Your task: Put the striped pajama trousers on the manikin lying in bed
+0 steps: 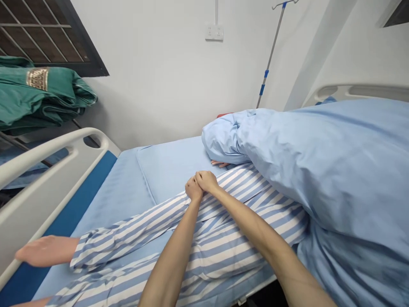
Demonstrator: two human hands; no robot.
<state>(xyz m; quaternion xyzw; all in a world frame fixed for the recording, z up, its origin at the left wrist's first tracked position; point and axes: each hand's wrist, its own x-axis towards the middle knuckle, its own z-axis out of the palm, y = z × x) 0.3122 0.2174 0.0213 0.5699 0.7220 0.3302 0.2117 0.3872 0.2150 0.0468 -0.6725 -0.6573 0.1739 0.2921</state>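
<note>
Two bare forearms reach in from the bottom edge, and their hands meet above a person lying in blue-and-white striped pyjamas (223, 238) on a hospital bed (137, 170). The left hand (193, 189) sits partly under the right hand (207, 181), whose fingers curl over it. Both hands rest on the striped cloth, narrowly closed, but I cannot tell whether either one grips it.

One blue quilt (319, 170) hides the lying person's upper right part. Some fingers (220, 163) show just below its edge. At lower left, one bare foot (44, 251) lies past a striped cuff, and a second bare limb (32, 303) is cut off by the frame.

One white bed rail (47, 179) runs along the near left side, and a second white rail (354, 91) shows at upper right. Beyond them are one folded green cloth (41, 91), one drip stand (271, 51) and one wall socket (214, 32). A small red item (224, 114) behind the quilt is too hidden to make out.
</note>
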